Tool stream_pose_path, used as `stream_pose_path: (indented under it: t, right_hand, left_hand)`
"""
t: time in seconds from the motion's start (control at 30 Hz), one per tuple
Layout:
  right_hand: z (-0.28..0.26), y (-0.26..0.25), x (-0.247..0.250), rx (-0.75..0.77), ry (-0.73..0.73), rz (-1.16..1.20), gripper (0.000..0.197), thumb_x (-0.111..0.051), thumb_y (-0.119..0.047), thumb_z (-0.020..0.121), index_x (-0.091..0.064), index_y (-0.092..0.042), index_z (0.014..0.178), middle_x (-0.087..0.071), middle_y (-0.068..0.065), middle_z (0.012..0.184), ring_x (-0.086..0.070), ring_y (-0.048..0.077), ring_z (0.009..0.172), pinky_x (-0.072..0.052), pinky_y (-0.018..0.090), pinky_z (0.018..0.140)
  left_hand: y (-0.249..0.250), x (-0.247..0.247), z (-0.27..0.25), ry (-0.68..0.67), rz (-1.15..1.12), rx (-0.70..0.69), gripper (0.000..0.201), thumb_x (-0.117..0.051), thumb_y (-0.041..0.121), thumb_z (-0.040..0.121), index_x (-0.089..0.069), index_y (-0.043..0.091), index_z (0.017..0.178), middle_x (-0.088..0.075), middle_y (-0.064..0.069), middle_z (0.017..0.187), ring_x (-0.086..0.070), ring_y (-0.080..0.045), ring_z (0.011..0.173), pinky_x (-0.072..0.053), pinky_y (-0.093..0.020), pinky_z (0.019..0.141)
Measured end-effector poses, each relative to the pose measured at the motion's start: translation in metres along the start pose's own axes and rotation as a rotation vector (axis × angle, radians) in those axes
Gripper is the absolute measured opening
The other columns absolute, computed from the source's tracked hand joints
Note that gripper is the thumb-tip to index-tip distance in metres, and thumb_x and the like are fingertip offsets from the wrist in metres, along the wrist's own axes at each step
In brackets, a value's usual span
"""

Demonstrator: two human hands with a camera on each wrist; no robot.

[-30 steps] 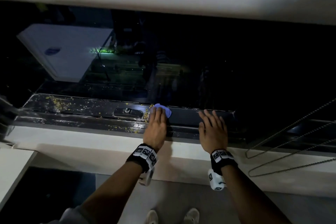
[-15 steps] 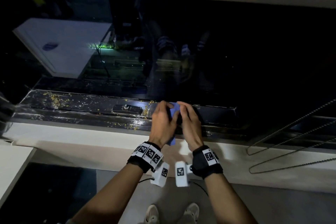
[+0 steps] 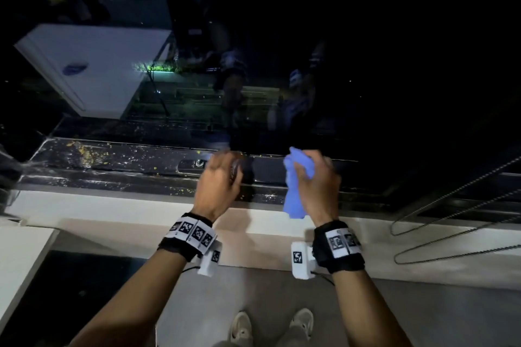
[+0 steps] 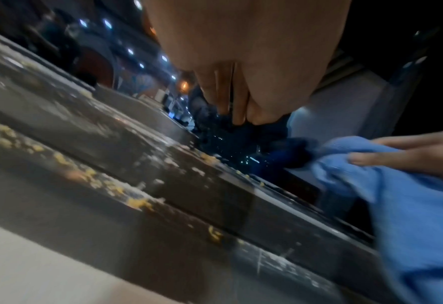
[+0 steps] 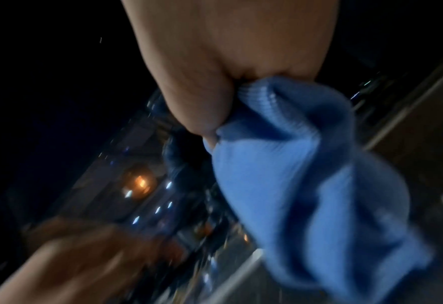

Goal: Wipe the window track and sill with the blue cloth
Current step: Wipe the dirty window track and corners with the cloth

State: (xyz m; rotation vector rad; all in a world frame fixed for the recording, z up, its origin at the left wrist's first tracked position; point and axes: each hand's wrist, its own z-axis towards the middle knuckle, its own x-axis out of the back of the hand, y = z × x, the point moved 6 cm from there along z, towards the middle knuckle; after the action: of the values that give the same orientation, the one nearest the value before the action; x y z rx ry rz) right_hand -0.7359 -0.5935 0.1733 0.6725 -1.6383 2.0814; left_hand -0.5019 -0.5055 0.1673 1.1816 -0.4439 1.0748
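Right hand (image 3: 318, 186) clutching crumpled ribbed blue cloth (image 3: 296, 189) above crumb-speckled dark track (image 3: 112, 160)

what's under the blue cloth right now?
Nothing touching it: the blue cloth hangs bunched from the right hand, above the dark window track and pale sill. The track strip directly behind it is hidden.

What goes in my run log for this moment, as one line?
right hand: grips cloth, lifted | left hand: empty, over track | yellow crumbs on track
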Motion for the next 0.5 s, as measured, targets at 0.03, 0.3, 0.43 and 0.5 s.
stream_pose_path:
  t: [0.03,0.3,0.43,0.5]
  right_hand:
    - [0.006,0.005,0.014,0.012,0.077,-0.072,0.023,-0.065,-0.025,0.094,-0.070,-0.022,0.117,-0.069,0.004,0.107,-0.065,0.026,0.101,-0.044,0.030,0.085]
    - [0.023,0.080,0.036,-0.153,0.216,-0.535,0.032,-0.056,-0.021,0.097,-0.065,0.003,0.116,-0.057,0.031,0.124,-0.055,0.050,0.116,-0.050,0.057,0.096]
    - [0.012,0.077,-0.008,-0.268,0.159,-0.454,0.037,-0.048,-0.018,0.106,-0.060,0.007,0.130,-0.042,0.038,0.149,-0.040,0.053,0.137,-0.030,0.058,0.116]
    - [0.011,0.073,-0.016,-0.294,0.125,-0.376,0.037,-0.042,-0.015,0.107,-0.055,-0.002,0.139,-0.037,0.028,0.156,-0.033,0.046,0.144,-0.027,0.057,0.119]
  left_hand:
    - [-0.011,0.006,0.003,-0.004,0.048,0.004,0.020,-0.062,0.014,0.100,-0.064,0.008,0.120,-0.066,-0.015,0.128,-0.058,-0.031,0.124,-0.052,-0.042,0.105]
    - [-0.086,0.019,0.002,-0.039,0.133,0.127,0.024,-0.052,0.030,0.109,-0.061,0.008,0.112,-0.065,-0.016,0.110,-0.056,-0.036,0.106,-0.051,-0.051,0.091]
    - [-0.095,0.010,-0.003,-0.042,0.035,0.116,0.025,-0.050,0.029,0.111,-0.063,0.008,0.112,-0.060,-0.012,0.112,-0.052,-0.031,0.105,-0.046,-0.043,0.094]
    - [-0.094,0.008,-0.004,-0.018,0.003,0.141,0.023,-0.050,0.027,0.111,-0.062,0.007,0.111,-0.059,-0.012,0.114,-0.050,-0.029,0.105,-0.043,-0.040,0.094]
